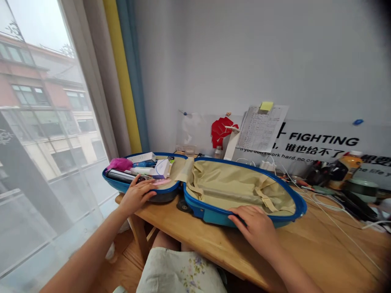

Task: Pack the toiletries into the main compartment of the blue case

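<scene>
A blue suitcase (210, 211) with a beige lining lies opened flat on the wooden table, its two halves side by side. My left hand (139, 196) is closed over the front rim of the left half, fingers reaching inside. That half holds a bright pink mesh bundle (119, 164), a black cylindrical object (119, 176), a white and purple box (161, 167) and a long white box (143, 157). On the right half, which shows bare lining and straps (267, 199), my right hand (253, 221) grips the front rim, fingertips inside.
Cables (330, 201), an orange-labelled bottle (345, 169) and a lidded green container (362, 188) crowd the table's right side. Behind the suitcase stand a white lamp (231, 144) and a small jar (218, 152). The table's front edge (183, 240) runs above my lap; a curtained window is left.
</scene>
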`<move>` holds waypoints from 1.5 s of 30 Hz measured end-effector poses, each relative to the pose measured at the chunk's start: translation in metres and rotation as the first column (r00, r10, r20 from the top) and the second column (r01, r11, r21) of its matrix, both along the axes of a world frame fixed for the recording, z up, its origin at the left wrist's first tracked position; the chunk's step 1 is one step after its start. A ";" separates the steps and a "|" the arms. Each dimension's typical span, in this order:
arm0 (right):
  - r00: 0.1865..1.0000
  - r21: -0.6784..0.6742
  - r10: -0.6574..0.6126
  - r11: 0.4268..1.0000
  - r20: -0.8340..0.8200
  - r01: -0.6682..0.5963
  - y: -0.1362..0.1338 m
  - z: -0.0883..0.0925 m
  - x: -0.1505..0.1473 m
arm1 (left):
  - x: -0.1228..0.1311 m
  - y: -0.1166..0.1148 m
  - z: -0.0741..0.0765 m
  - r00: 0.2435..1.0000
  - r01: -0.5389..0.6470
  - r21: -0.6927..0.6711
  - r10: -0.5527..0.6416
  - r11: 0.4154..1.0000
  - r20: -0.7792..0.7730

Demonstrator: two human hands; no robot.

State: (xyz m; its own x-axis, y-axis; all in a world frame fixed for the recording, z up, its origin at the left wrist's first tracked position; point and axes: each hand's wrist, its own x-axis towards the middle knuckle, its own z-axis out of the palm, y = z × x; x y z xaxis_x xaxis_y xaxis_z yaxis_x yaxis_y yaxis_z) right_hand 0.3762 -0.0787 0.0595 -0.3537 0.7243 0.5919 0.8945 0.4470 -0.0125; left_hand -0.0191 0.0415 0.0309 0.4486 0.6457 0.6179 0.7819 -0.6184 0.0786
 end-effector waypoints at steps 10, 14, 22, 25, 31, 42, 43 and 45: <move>0.999 0.141 0.031 0.990 0.018 -0.033 -0.003 -0.006 -0.011 | -0.033 0.018 0.001 1.000 -0.004 -0.084 0.003 0.996 -0.007; 0.999 0.280 -0.051 0.959 0.016 0.044 0.000 -0.020 0.062 | -0.032 0.013 0.008 0.999 0.001 -0.095 -0.004 0.995 -0.035; 0.966 0.160 -0.118 0.974 -0.231 0.158 0.009 -0.049 0.140 | 0.012 0.042 0.059 0.949 -0.309 -0.149 0.294 0.939 -0.115; 0.949 0.144 -0.121 0.975 -0.290 0.168 0.008 -0.052 0.136 | 0.034 0.067 0.071 0.841 -0.531 -0.252 0.465 0.809 -0.276; 0.926 0.159 -0.105 0.972 -0.363 0.172 0.003 -0.050 0.127 | 0.054 0.101 0.066 0.758 -0.652 -0.362 0.557 0.666 -0.339; 0.895 0.093 -0.121 0.980 -0.428 0.177 -0.001 -0.048 0.125 | 0.054 0.105 0.071 0.782 -0.618 -0.368 0.590 0.694 -0.201; 0.894 0.090 -0.121 0.980 -0.430 0.176 -0.001 -0.048 0.125 | 0.057 0.102 0.075 0.797 -0.599 -0.333 0.584 0.728 -0.155; 0.894 0.088 -0.120 0.981 -0.431 0.174 -0.001 -0.048 0.125 | 0.068 0.095 0.086 0.832 -0.547 -0.256 0.551 0.797 -0.064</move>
State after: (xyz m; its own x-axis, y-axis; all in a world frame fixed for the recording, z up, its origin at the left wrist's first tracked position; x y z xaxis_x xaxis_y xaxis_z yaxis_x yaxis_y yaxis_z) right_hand 0.5011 -0.0797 0.0114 0.0539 0.6620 0.7475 0.8724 0.3331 -0.3579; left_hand 0.0490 0.1365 0.1166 -0.0359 0.9149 0.4021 0.9820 -0.0425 0.1842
